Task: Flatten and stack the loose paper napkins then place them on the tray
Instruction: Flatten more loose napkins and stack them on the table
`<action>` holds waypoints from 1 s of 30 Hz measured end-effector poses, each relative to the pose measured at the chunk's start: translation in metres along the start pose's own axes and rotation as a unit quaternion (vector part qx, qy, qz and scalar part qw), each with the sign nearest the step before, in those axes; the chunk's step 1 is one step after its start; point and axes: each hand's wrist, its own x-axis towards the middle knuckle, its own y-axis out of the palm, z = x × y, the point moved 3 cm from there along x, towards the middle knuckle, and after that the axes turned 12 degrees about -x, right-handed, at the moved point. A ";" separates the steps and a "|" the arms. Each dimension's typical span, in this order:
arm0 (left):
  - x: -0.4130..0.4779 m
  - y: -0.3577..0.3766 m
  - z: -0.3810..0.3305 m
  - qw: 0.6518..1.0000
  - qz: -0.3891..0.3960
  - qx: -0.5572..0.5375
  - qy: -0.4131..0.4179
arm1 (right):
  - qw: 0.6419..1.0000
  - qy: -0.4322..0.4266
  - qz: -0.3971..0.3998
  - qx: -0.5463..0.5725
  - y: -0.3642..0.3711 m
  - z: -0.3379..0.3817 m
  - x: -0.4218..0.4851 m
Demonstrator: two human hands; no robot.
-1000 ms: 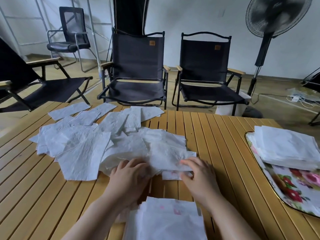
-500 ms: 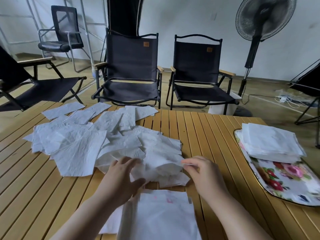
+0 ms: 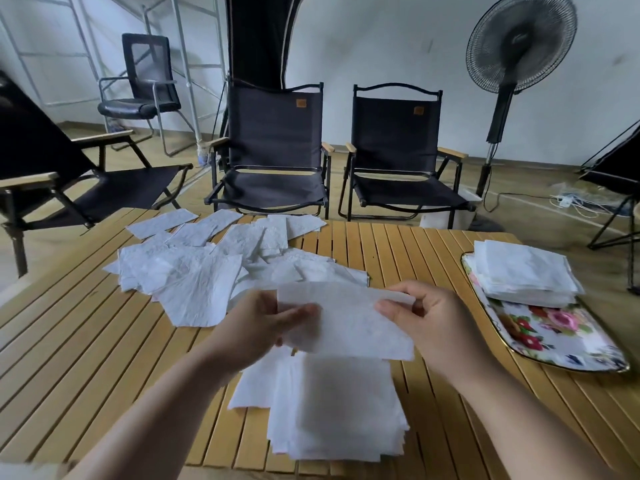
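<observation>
A person at a slatted wooden table (image 3: 398,244) holds one paper napkin (image 3: 349,323) in the air between both hands, just above a squared stack (image 3: 339,410) lying at the near edge. The left hand (image 3: 256,327) pinches the sheet's left edge, thumb in front and fingers behind; the right hand (image 3: 436,327) pinches its upper right corner between thumb and fingertips. A loose pile (image 3: 207,271) of creased napkins spreads across the far left of the table, and a finished stack (image 3: 523,271) sits on the flowered tray (image 3: 554,341) at the right.

The paper looks thin, so pulling it taut between two pinches could tear it, and a careless drop could leave it crooked on the stack below. That stack lies close to the table's edge, where a nudge from a forearm might push sheets off. A standing fan (image 3: 519,46) faces the table; whether it is running cannot be told, but a draught would scatter the loose sheets.

No writing can be read: each of the two black chairs facing the table carries a small orange patch (image 3: 301,103), too small to make out
</observation>
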 end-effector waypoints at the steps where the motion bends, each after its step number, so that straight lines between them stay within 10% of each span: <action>1: -0.008 -0.001 0.000 0.999 0.017 -0.008 -0.028 | 0.999 0.026 0.027 0.008 0.000 -0.001 -0.004; 12: -0.031 0.006 0.026 0.953 0.116 0.149 -0.236 | 0.922 0.192 0.248 -0.227 0.010 -0.042 -0.017; 19: -0.012 -0.037 0.038 0.920 -0.024 0.357 -0.159 | 0.933 0.176 0.118 -0.290 0.026 -0.029 -0.006; 24: -0.016 -0.043 0.068 0.867 0.085 0.434 -0.231 | 0.947 0.165 0.087 -0.260 0.052 -0.012 0.011; 30: -0.009 -0.045 0.077 0.874 0.076 0.462 -0.125 | 0.956 0.152 0.080 -0.239 0.086 0.008 0.021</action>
